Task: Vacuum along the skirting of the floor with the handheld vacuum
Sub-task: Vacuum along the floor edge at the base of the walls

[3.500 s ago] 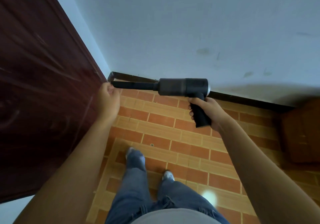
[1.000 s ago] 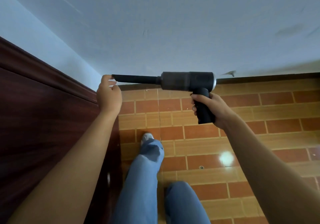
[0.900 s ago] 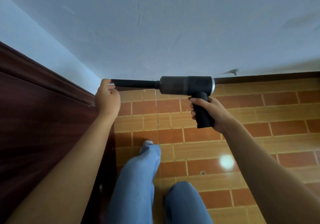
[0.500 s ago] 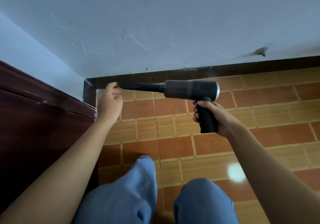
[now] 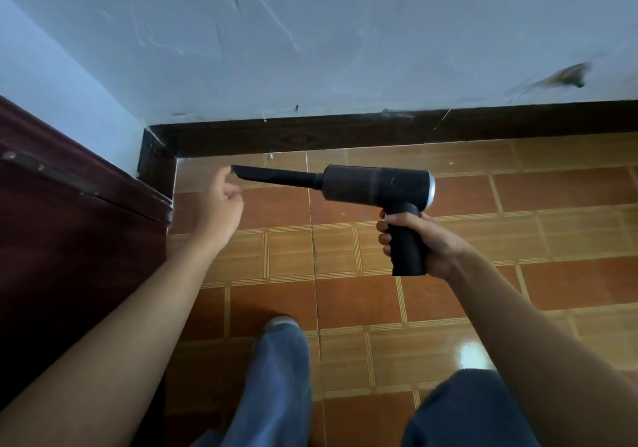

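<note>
The handheld vacuum [image 5: 376,187] is held above the tiled floor [image 5: 359,301], short of the dark skirting [image 5: 345,132]. Its nozzle points toward the corner by the dark red door [image 5: 51,239]. The right hand [image 5: 424,243] has its grip clamped on the handle. The left hand [image 5: 217,208] sits loosely curled at the nozzle tip, grip apart; whether a fingertip touches it is unclear. Open tiles run rightward along the skirting. Jeans-clad legs [image 5: 279,377] are cut off below.
</note>
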